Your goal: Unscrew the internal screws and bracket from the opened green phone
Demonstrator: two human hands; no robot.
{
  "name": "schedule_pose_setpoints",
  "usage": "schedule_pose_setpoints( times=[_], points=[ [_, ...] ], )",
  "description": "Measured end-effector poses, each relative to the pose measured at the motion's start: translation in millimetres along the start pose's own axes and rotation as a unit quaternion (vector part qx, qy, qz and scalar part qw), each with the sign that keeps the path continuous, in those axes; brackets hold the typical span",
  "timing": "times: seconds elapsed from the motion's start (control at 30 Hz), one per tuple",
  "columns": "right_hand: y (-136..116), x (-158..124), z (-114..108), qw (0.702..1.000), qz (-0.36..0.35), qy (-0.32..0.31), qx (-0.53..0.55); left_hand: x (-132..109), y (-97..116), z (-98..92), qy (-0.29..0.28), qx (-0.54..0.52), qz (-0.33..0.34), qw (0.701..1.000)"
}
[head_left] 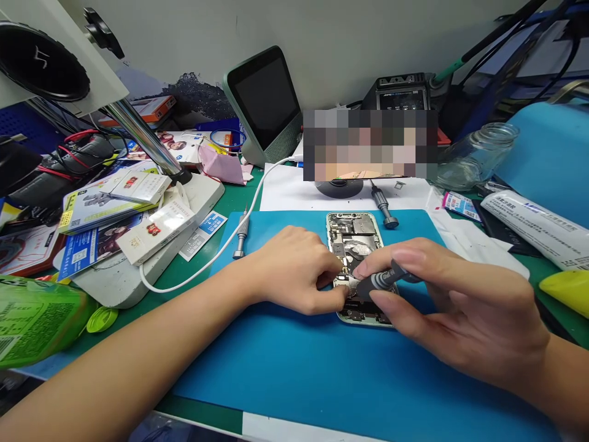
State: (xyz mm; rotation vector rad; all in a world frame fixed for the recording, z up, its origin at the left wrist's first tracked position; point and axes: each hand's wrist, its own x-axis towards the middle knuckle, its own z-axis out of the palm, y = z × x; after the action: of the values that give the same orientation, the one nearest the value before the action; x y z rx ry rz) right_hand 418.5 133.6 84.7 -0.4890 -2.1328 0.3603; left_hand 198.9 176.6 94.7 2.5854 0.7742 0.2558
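An opened smartphone (359,228) lies on the blue work mat (285,368) with its inner boards and parts bare. My left hand (299,270) is closed at the phone's left edge, thumb and forefinger touching it; what lies right under the fingertips is hidden. Between the thumb and fingers of my right hand (460,313) is a small grey screwdriver (386,279), slanted over the lower half of the phone. Its tip is too small to make out. Two more small screwdrivers lie on the mat: one (383,207) beyond the phone, another (241,236) to the left.
A white cable (221,252) curves across the left side. Beside it stands a microscope base (115,279) with small boxes on it. Further back are a smart display (262,98) and a pixelated patch. A glass jar (478,156) and a white tube (538,224) lie at the right.
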Motion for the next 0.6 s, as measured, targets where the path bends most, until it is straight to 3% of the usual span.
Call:
schedule_pose_setpoints(
  times=[0.6],
  points=[
    [-3.8,-0.1,-2.8,0.999,0.013,0.021,-0.047,0.5,0.7,-0.7,-0.006,-0.001,-0.007,1.000]
  ],
)
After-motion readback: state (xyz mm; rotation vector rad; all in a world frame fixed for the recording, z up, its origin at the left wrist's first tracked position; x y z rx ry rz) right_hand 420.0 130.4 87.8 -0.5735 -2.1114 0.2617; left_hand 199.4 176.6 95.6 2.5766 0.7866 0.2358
